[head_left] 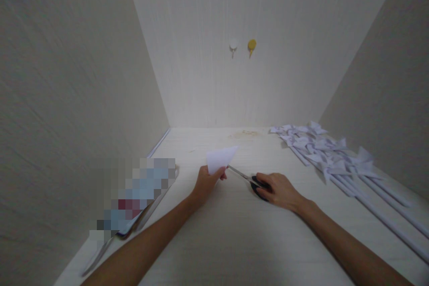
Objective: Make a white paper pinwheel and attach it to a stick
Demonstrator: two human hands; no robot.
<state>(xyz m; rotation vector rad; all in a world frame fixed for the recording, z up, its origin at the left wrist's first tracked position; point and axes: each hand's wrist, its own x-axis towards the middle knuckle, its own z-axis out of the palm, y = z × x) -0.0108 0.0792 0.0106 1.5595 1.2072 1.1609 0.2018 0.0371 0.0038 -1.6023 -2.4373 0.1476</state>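
My left hand [207,182] pinches a folded white paper triangle [221,157] and holds it up above the pale desk [234,232]. My right hand [279,191] grips the black handles of a pair of scissors [250,179]. The blades point left and reach the lower edge of the paper, right beside my left fingers.
A pile of white paper pinwheels on long white sticks [335,156] lies along the right side of the desk. A blurred flat object [137,192] rests at the left edge. Two small hooks, one white [233,46] and one yellow [251,45], are on the back wall.
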